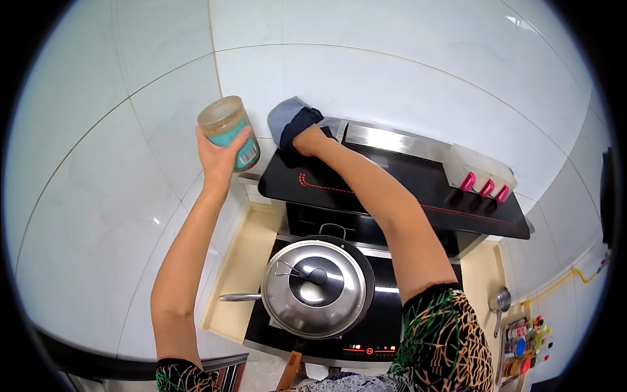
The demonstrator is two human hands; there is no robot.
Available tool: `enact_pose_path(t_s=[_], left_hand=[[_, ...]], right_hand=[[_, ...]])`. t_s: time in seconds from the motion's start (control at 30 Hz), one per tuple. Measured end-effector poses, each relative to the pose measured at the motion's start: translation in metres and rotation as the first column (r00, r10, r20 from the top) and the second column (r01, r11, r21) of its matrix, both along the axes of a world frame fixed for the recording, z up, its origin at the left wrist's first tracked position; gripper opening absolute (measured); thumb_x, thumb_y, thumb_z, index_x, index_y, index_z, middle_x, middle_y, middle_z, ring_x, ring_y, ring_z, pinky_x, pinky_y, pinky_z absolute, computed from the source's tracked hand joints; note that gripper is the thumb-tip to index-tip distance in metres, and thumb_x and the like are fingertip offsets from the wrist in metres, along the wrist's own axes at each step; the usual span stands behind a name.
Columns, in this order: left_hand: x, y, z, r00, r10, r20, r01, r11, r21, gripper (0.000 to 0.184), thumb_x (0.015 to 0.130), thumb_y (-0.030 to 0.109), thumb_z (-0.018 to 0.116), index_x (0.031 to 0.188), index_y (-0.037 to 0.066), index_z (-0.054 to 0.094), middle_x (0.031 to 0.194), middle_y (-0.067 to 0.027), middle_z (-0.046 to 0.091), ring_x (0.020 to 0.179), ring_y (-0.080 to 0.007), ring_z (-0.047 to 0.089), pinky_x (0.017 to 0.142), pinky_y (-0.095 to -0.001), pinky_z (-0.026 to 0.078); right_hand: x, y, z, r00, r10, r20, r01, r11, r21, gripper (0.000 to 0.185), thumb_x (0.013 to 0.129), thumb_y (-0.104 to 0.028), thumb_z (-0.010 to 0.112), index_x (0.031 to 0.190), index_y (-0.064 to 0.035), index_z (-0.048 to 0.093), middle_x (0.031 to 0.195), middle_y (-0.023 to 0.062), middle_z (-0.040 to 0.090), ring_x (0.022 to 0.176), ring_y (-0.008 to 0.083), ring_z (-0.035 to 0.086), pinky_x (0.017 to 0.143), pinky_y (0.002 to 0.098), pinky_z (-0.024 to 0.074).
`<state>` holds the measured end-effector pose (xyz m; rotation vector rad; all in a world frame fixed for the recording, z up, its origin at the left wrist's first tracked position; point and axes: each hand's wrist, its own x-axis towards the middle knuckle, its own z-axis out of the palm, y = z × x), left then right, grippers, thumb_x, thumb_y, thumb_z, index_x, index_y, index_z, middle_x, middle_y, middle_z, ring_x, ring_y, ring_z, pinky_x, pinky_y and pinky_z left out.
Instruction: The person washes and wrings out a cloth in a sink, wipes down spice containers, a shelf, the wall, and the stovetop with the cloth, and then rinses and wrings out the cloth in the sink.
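My left hand (221, 157) is wrapped round a jar (225, 121) with a teal label and a barcode, held up in front of the tiled wall at the upper left. A grey and dark blue cloth (287, 121) covers my right hand (305, 139), whose fingers are hidden beneath it. The cloth is at the left end of the black range hood top (385, 179), against the wall.
Below the hood, a lidded pan (313, 289) stands on the black cooktop (385, 326). A clear container (480, 171) with pink handles sits on the hood's right end. A metal ladle (500, 300) and several bottles (522, 346) are at the lower right.
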<state>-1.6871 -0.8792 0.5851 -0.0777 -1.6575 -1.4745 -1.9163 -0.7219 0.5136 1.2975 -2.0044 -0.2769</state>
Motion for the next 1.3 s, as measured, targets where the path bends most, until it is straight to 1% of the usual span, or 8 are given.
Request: enact_pose_path(t_s=[0.17,0.43,0.57,0.63,0.77,0.9,1.1,1.3], left_hand=[[-0.028,0.023,0.001,0.991,-0.122,-0.056,0.124,0.992,0.029,0.062,0.064,0.022,0.079,0.109,0.002,0.042,0.103,-0.0113,0.053,0.095,-0.0202,0.053,0.082,-0.0331,0.044],[-0.058,0.052,-0.004,0.953,-0.295,-0.073,0.300,0.952,0.057,0.065,0.064,0.021,0.079,0.111,0.001,0.038,0.104,-0.0123,0.052,0.094,-0.0198,0.053,0.079,-0.0323,0.046],[-0.078,0.066,-0.007,0.951,-0.305,-0.049,0.307,0.951,0.036,0.076,0.061,0.029,0.081,0.112,-0.003,0.035,0.105,-0.0163,0.051,0.096,-0.0222,0.054,0.078,-0.0336,0.047],[-0.086,0.074,-0.002,0.954,-0.296,0.043,0.293,0.954,0.066,0.074,0.062,0.028,0.081,0.112,-0.004,0.036,0.104,-0.0165,0.051,0.094,-0.0220,0.055,0.077,-0.0332,0.049],[-0.119,0.095,0.008,0.892,-0.420,0.168,0.411,0.908,0.085,0.078,0.062,0.030,0.081,0.113,-0.006,0.034,0.105,-0.0184,0.051,0.093,-0.0226,0.056,0.075,-0.0333,0.050],[-0.149,0.120,0.009,0.775,-0.622,0.113,0.615,0.783,0.091,0.080,0.058,0.027,0.084,0.111,-0.007,0.035,0.104,-0.0200,0.052,0.091,-0.0246,0.058,0.073,-0.0353,0.052],[-0.144,0.165,0.002,0.740,-0.655,0.156,0.657,0.753,0.045,0.058,0.062,0.016,0.081,0.106,-0.004,0.049,0.097,-0.0138,0.058,0.091,-0.0212,0.057,0.076,-0.0371,0.051],[-0.152,0.157,0.007,0.491,-0.740,0.460,0.860,0.494,-0.125,0.103,0.055,0.020,0.085,0.132,-0.001,0.019,0.125,-0.0209,0.041,0.111,-0.0275,0.046,0.094,-0.0382,0.039]], right_hand=[[0.057,0.093,0.023,0.924,-0.308,0.226,0.329,0.942,-0.063,0.040,0.079,-0.020,0.047,0.115,-0.0027,0.053,0.127,0.0176,0.046,0.118,0.0320,0.043,0.102,0.0423,0.0282],[0.148,0.171,0.081,0.420,-0.824,0.380,0.897,0.314,-0.312,0.023,0.068,-0.020,0.059,0.083,-0.0036,0.066,0.092,0.0171,0.062,0.090,0.0292,0.061,0.075,0.0341,0.0475],[0.156,0.185,0.074,0.428,-0.839,0.338,0.904,0.387,-0.183,0.025,0.070,-0.025,0.057,0.078,-0.0032,0.066,0.084,0.0172,0.064,0.082,0.0305,0.063,0.069,0.0392,0.0494],[0.107,0.227,0.005,0.820,-0.566,0.089,0.559,0.755,-0.344,0.025,0.073,-0.026,0.056,0.077,-0.0036,0.066,0.084,0.0160,0.065,0.082,0.0328,0.062,0.071,0.0430,0.0484],[0.174,0.155,0.065,0.750,-0.601,0.276,0.625,0.781,0.004,0.020,0.072,-0.018,0.051,0.076,-0.0030,0.065,0.083,0.0181,0.063,0.079,0.0324,0.062,0.070,0.0407,0.0474],[0.210,0.123,0.046,0.986,-0.162,0.047,0.167,0.976,-0.137,0.018,0.074,-0.014,0.051,0.082,-0.0040,0.063,0.087,0.0178,0.061,0.084,0.0327,0.060,0.073,0.0417,0.0465],[0.223,0.105,0.015,0.971,-0.112,0.212,0.088,0.989,0.120,0.039,0.074,-0.017,0.053,0.111,-0.0034,0.056,0.119,0.0174,0.052,0.111,0.0302,0.048,0.095,0.0400,0.0359],[0.250,0.054,0.066,0.919,-0.249,0.306,0.180,0.955,0.235,0.035,0.077,-0.016,0.051,0.109,-0.0028,0.058,0.119,0.0168,0.053,0.113,0.0303,0.049,0.095,0.0410,0.0358]])
